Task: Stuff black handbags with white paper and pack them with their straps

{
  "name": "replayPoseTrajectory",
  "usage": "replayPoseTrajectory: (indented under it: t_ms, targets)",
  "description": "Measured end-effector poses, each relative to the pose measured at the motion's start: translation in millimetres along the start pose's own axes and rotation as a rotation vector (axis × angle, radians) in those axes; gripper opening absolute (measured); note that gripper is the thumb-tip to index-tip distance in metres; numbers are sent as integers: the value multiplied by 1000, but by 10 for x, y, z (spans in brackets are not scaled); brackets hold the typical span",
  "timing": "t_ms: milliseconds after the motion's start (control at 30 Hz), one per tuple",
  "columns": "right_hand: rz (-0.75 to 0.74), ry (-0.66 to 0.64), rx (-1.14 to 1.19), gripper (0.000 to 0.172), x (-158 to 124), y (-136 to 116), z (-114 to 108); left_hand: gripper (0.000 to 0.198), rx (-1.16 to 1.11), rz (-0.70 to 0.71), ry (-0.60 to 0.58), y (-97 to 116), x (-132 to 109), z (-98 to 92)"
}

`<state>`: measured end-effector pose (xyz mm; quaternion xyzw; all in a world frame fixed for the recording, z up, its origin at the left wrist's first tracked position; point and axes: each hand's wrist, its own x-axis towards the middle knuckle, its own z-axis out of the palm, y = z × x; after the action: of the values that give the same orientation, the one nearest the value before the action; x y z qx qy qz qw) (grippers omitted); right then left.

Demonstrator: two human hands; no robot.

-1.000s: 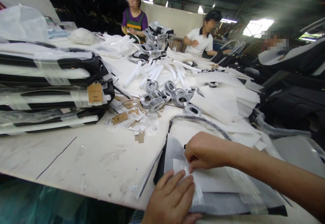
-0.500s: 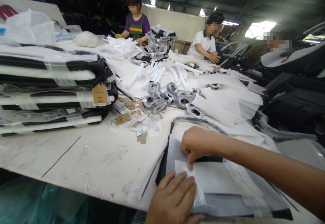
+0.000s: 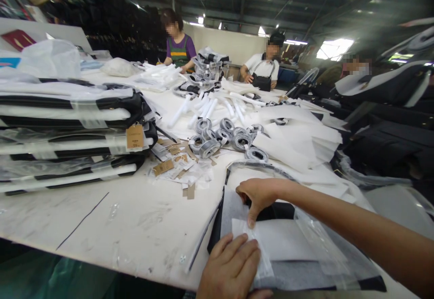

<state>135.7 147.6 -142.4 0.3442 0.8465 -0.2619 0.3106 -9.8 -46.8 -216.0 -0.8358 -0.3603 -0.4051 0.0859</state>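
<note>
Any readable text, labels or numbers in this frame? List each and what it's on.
Nothing reads cleanly.
Kraft hang tag on the stack of bagged items: print and a number, too blurred to read.
Loose kraft tags on the table: print too small.

Left: bagged stack [image 3: 68, 123].
Middle: card tags [image 3: 169, 163], grey rolls [image 3: 224, 136] just beyond.
Right: white sheets [image 3: 298, 141].
Far: white tubes [image 3: 206, 102], person in purple [image 3: 179, 50].

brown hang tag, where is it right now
Head view, left side: the brown hang tag hangs at the right end of the stack of wrapped bags, just left of the loose card tags on the table.
</note>
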Motion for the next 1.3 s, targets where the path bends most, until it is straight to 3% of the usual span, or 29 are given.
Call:
replayPoseTrajectory:
  t_ms: [300,500,600,800,867,1000,1133,1300]
  targets:
    - [-65,-111,183,61,122,91,-95,43,16,23,4,-15,-13,10]
    - [-59,-108,298,56,232,173,-101,41,19,26,11,-15,19,-60]
    - [-57,-80,392,54,214,217,-52,40,29,49,20,2,-13,1]
    - [-72,134,495,53,-132,196,209,49,90,-24,350,82,-181,348]
    - [-77,191,469,57,-259,145,301,48,109,7,266,77,-189,311]
    - [-52,239,439,80,-305,92,421,44,149,124,25,6,-125,70]
    - [-31,203,676,75,-157,172,461,43,152,129,21,-31,-67,-7]
    - [-6,204,798,51,-37,260,482,38,129,105,11,5,-56,27]
